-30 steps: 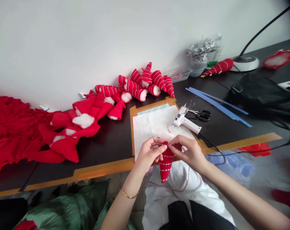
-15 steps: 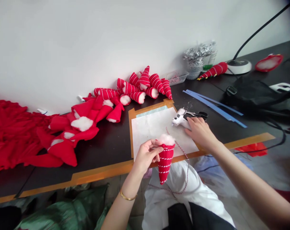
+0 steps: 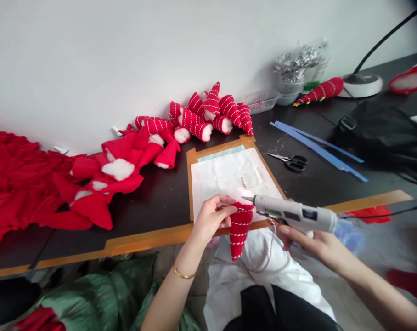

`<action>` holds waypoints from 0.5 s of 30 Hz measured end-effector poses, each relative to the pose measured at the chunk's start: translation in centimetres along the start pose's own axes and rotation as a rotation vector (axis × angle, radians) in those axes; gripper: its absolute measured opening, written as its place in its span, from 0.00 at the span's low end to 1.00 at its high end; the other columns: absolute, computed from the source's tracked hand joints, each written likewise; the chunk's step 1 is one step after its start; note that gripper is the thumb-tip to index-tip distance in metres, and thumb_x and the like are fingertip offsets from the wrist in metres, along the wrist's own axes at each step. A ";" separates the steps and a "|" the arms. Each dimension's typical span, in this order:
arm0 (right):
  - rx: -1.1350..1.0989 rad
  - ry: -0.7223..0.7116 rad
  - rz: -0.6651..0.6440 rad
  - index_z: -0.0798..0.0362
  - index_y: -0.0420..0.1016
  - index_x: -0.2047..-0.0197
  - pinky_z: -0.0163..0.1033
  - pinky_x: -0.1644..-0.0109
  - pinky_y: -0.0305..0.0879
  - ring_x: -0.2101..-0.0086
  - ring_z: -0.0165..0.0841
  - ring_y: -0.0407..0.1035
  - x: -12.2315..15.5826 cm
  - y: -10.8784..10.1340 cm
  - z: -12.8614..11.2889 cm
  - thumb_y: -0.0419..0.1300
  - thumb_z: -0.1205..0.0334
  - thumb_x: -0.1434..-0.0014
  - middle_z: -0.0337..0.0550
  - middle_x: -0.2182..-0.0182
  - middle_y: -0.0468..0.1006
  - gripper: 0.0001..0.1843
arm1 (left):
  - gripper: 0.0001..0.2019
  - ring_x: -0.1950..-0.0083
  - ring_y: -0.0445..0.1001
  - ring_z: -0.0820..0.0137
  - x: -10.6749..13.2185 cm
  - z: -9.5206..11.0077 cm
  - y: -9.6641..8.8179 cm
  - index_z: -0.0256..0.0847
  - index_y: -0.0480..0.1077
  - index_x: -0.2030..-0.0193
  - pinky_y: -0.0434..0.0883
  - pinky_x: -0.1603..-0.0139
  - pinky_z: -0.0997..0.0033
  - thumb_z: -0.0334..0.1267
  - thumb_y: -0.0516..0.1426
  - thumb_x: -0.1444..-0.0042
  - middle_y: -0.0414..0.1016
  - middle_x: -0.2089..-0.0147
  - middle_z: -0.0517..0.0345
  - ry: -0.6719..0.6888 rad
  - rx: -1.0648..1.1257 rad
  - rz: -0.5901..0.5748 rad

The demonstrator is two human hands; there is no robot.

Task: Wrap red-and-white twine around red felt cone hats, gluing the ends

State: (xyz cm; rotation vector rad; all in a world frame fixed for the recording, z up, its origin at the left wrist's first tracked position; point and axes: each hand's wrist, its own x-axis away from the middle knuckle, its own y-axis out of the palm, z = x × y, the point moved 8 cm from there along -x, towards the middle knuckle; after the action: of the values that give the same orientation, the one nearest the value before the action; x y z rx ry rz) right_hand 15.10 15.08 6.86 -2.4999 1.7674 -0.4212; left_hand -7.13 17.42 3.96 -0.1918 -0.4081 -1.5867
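Pinched in the fingers of my left hand (image 3: 213, 218) is a small red felt cone (image 3: 241, 230) wound with red-and-white cord, its point down and white stuffing (image 3: 241, 195) at its open top. My right hand (image 3: 308, 241) is closed around the handle of a white glue gun (image 3: 294, 212). The gun's nozzle lies close to the cone's upper rim; I cannot tell whether it touches. A loose length of twisted cord (image 3: 272, 239) hangs from the cone across my lap. Under the hands lies a white paper sheet (image 3: 225, 174), taped to the table.
Wound red cones (image 3: 198, 119) are heaped by the wall, with plain stuffed cones (image 3: 126, 161) and red fabric (image 3: 25, 188) leftward. Scissors (image 3: 293, 162), blue strips (image 3: 318, 147), a black bag (image 3: 377, 128) and a lamp base (image 3: 362, 86) are on the right.
My right hand has taken hold of the glue gun, lifted it off the paper beside the scissors and brought it to the cone's top. My left hand still holds the cone.
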 end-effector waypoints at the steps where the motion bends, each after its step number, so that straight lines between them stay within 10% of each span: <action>1: 0.002 0.029 -0.010 0.49 0.71 0.78 0.41 0.65 0.70 0.74 0.37 0.72 0.5 0.3 0.3 0.63 0.38 0.40 0.42 0.79 0.76 0.26 | 0.14 0.83 0.64 0.82 0.0 0.0 0.1 0.37 0.74 0.65 0.54 0.83 0.80 0.40 0.70 0.54 0.75 0.73 0.63 -0.002 0.000 -0.004; 15: 0.038 0.097 -0.059 0.48 0.62 0.83 0.38 0.74 0.64 0.81 0.31 0.63 0.9 1.3 1.6 0.60 0.40 0.40 0.37 0.85 0.66 0.29 | 0.14 0.83 0.64 0.82 0.3 0.2 0.1 0.38 0.73 0.65 0.55 0.83 0.81 0.40 0.70 0.55 0.73 0.75 0.65 -0.013 0.020 0.000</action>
State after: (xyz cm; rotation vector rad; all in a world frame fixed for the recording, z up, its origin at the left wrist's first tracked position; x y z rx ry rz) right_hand 14.57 13.62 5.27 -2.5517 1.7034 -0.5840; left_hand -7.09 17.18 4.24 -0.1872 -0.4339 -1.5817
